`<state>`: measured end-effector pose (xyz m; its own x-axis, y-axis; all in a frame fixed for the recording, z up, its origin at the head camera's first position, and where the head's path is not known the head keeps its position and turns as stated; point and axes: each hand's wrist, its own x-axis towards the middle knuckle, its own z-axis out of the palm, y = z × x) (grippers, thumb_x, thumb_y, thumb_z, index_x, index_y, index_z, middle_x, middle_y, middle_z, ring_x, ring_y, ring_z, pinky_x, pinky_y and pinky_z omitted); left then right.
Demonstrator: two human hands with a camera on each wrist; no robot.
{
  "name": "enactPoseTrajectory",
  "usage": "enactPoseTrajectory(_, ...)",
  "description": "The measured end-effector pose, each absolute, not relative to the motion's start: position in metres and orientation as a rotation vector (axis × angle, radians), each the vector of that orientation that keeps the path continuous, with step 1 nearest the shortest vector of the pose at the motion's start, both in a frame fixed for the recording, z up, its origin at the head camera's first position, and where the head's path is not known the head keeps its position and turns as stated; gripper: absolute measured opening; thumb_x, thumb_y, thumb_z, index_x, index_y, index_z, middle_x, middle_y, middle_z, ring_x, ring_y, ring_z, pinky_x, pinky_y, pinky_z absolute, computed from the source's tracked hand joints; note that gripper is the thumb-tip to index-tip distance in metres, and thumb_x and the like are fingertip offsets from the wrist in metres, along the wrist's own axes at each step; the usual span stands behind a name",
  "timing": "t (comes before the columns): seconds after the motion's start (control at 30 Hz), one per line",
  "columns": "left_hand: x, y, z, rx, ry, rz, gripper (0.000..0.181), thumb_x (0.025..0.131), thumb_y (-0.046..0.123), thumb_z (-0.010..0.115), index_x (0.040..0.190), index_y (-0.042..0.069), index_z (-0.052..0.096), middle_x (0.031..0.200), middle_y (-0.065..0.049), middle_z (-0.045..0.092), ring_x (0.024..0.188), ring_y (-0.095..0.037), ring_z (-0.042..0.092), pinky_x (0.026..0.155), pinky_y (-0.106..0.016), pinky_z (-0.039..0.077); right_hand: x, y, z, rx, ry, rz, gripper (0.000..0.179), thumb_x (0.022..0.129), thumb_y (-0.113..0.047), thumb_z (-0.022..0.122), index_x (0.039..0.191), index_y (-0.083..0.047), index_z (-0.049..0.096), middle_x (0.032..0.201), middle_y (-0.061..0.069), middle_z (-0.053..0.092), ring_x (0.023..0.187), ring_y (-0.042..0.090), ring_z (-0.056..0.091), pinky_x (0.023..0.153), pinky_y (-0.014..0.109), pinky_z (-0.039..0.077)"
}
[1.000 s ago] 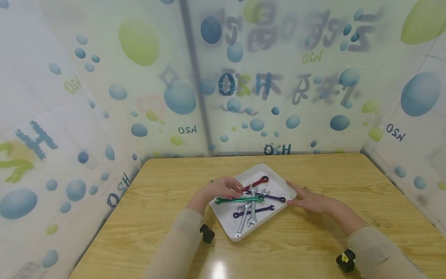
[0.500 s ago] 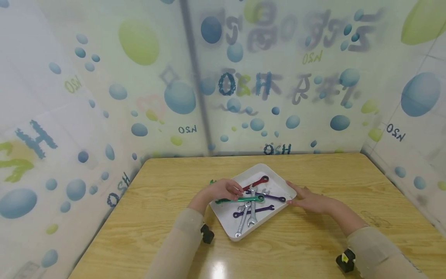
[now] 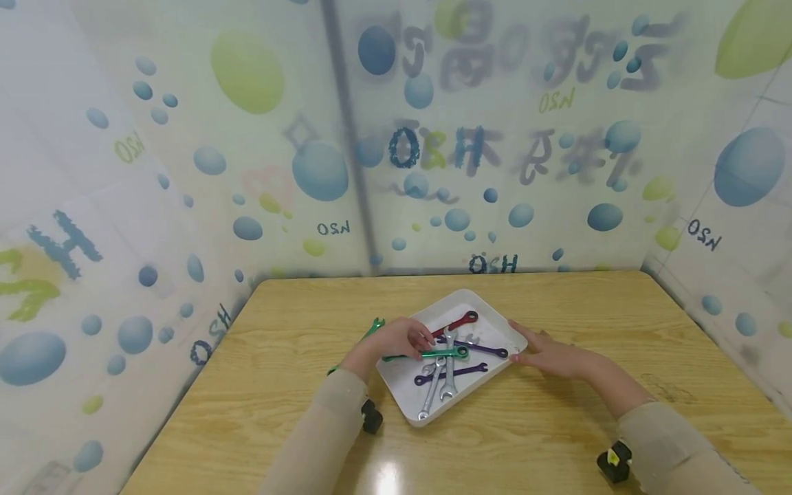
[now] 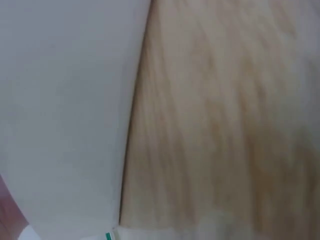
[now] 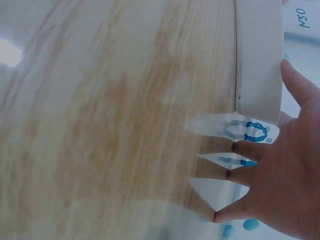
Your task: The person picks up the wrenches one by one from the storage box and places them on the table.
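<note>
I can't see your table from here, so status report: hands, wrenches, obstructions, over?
Left hand at green combination wrench, grip unclear. Right hand touching corner of white tray. Silver wrench crosses purple wrench nearby; left arm partly hides second green wrench.

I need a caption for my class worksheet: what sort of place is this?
It looks like a small enclosed work booth, perhaps for practical exercises. Bubble-patterned walls with reversed H2O lettering rise on three sides of a wooden table, where a white tray holds wrenches.
</note>
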<state>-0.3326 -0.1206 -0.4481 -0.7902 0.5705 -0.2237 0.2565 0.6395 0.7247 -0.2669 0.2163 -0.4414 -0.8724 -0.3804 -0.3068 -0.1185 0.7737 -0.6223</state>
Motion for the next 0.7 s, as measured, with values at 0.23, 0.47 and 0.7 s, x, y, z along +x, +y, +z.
enactPoseTrajectory(0.23, -0.3312, -0.1171, -0.4485, 0.621, 2.474, 0.942, 0.028, 0.082, -0.001, 0.075, 0.103, 0.017, 0.069, 0.09, 0.008, 0.069, 0.086, -0.01, 0.063, 0.086, -0.033, 0.05, -0.2685, 0.2166, -0.4428, -0.35, 2.54, -0.87, 0.088, 0.094, -0.059, 0.05, 0.158, -0.016, 0.007, 0.158, 0.027, 0.006, 0.139, 0.054, -0.009, 0.098, 0.079, 0.0)
enactPoseTrajectory(0.47, -0.3316, -0.1149, -0.4498, 0.609, 2.47, 0.975, 0.029, 0.081, -0.004, 0.075, 0.099, 0.017, 0.068, 0.09, 0.007, 0.068, 0.087, -0.011, 0.062, 0.084, -0.032, 0.049, -0.2684, 0.2174, -0.4434, -0.359, 2.549, -0.852, 0.084, 0.096, -0.057, 0.049, 0.158, -0.017, 0.008, 0.158, 0.027, 0.006, 0.139, 0.055, -0.009, 0.097, 0.079, 0.001)
enactPoseTrajectory(0.7, -0.3327, -0.1144, -0.449, 0.622, 2.463, 0.976, 0.028, 0.082, -0.005, 0.074, 0.098, 0.017, 0.068, 0.093, 0.007, 0.068, 0.09, -0.011, 0.061, 0.086, -0.033, 0.049, -0.2686, 0.2159, -0.4451, -0.361, 2.565, -0.843, 0.083, 0.096, -0.056, 0.049, 0.158, -0.017, 0.01, 0.157, 0.028, 0.008, 0.138, 0.057, -0.007, 0.096, 0.08, 0.004)
